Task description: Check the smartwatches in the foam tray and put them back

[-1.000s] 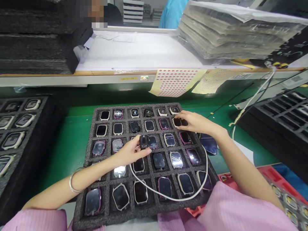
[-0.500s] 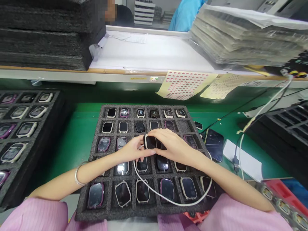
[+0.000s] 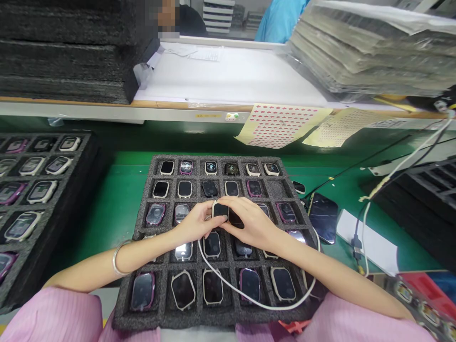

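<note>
A black foam tray [image 3: 164, 304] holds rows of square watches, some with pale frames and some with purple ones. Over its middle, a dark-faced watch [image 3: 221, 209] with a pale frame is gripped between both hands. My left hand [image 3: 199, 219] pinches its left side, and a white cable [image 3: 249, 300] runs out from beneath those fingers and loops over the tray's front. My right hand [image 3: 245, 221] holds the right side, its thumb lying over the lower part of the screen. The cable's end is hidden by the left fingers.
Another watch tray [image 3: 67, 190] stands at the left. Right of the middle tray lie a dark phone [image 3: 322, 218], white paper [image 3: 370, 242] and cables. Above, a shelf [image 3: 221, 76] bears foam stacks and bagged sheets [image 3: 363, 52]. People are partly visible behind.
The watch in my hands has turned a little, and my right thumb has moved up onto its screen. The whole scene has shifted slightly as the view moved.
</note>
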Motion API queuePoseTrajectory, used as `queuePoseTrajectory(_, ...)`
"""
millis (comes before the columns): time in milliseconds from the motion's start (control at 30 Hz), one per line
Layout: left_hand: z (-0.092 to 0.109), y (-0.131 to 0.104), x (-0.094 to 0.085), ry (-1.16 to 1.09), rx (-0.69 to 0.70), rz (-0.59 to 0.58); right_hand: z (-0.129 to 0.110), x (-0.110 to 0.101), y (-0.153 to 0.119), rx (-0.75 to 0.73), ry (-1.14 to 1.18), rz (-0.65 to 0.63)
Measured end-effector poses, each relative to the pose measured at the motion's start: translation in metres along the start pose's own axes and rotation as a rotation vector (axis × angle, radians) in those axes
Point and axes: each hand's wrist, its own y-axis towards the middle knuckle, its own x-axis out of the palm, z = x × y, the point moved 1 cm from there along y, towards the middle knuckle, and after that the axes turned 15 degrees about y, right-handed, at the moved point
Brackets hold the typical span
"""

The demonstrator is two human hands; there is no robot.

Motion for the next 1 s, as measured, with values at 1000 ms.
queuePoseTrajectory(1000,0.0036,-0.0021,-0.0003,-0.028,-0.026,-0.05,0.0017,0.0004,-0.0034,-0.032,0.039,0.06)
